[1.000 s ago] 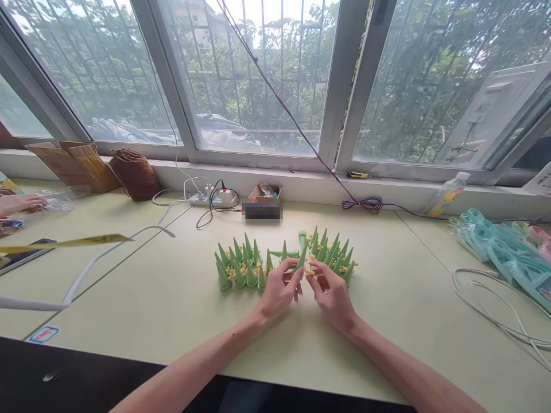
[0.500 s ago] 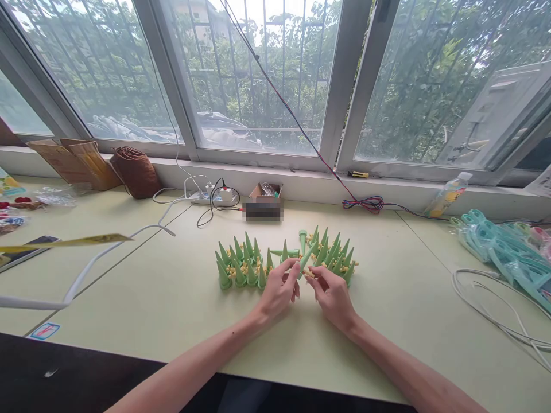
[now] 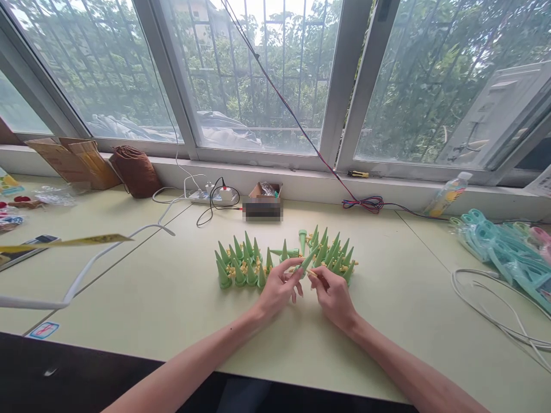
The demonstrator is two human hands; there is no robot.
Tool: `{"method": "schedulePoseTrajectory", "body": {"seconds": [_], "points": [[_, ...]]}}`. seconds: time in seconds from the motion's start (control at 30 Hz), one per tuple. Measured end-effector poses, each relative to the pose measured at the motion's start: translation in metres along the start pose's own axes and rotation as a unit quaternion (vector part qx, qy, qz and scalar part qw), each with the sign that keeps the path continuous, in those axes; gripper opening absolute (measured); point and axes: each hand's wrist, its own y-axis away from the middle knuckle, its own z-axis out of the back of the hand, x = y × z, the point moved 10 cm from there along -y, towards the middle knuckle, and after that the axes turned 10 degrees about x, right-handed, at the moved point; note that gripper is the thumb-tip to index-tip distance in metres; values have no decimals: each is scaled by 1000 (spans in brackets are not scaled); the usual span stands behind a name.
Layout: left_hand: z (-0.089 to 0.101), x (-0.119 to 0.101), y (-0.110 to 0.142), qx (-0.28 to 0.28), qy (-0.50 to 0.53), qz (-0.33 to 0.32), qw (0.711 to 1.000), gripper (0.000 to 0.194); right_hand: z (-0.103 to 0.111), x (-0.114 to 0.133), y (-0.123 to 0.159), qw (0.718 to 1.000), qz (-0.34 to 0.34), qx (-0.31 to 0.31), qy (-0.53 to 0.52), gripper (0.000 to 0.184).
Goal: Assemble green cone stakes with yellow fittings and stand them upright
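Observation:
My left hand (image 3: 279, 288) pinches a green plastic cone spike (image 3: 307, 261) that tilts up to the right, just above the table. Beside it, my right hand (image 3: 333, 294) is closed in a pinch on a small yellow part (image 3: 313, 273) at the spike's lower end. Behind my left hand stands a cluster of upright green spikes with yellow bits (image 3: 241, 265). A second such cluster (image 3: 333, 256) stands behind my right hand. One green spike (image 3: 284, 252) lies on its side between the two clusters.
A power strip with cables (image 3: 214, 197) and a small open box (image 3: 265, 191) sit by the window sill. A white cable (image 3: 495, 312) and bagged teal plastic items (image 3: 503, 249) lie at the right. A brown pouch (image 3: 135, 173) and cardboard (image 3: 71, 160) are at the left.
The held spike has tipped slightly and my fingers have closed in tighter around it and the yellow part. A person's hand at the far left has gone from view.

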Motion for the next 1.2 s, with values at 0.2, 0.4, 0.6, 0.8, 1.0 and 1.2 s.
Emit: {"method": "schedulePoseTrajectory", "body": {"seconds": [0.2, 0.4, 0.6, 0.8, 1.0, 1.2], "points": [[-1, -2, -1, 8, 12, -19, 1000, 42, -3, -4, -1, 999, -21, 16, -30, 34], [0, -5, -1, 2, -3, -40, 999, 38, -7, -10, 0, 995, -47, 32, -78, 35], [-3, -9, -1, -7, -23, -33, 999, 46, 7, -5, 2, 997, -32, -35, -57, 31], [1, -11, 1, -39, -28, -33, 998, 40, 19, 0, 4, 997, -16, -81, -10, 28], [-2, -5, -1, -19, -18, -7, 1000, 44, 16, 14, 2, 996, 31, -67, 40, 26], [-3, 4, 0, -1, 22, 34, 999, 46, 11, 17, 1, 996, 54, -48, 59, 25]]}}
